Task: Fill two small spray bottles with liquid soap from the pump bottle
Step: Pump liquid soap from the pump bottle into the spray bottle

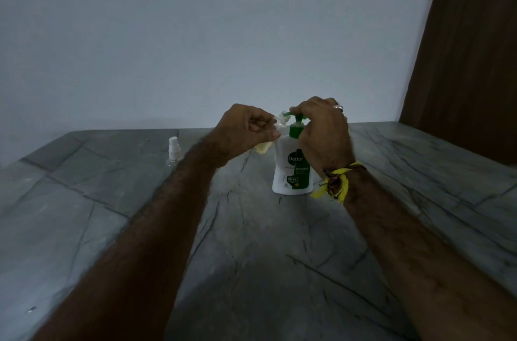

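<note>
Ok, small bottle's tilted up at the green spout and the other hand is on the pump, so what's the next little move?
Probably press the pump down: the right hand already sits on the soap bottle's green pump, and the left hand holds the small bottle, showing some yellowish soap inside, with its mouth at the spout.

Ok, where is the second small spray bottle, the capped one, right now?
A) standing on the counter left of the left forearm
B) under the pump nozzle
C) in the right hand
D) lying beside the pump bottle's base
A: the capped spray bottle stands upright on the counter, left of the left forearm, untouched by either hand.
</note>
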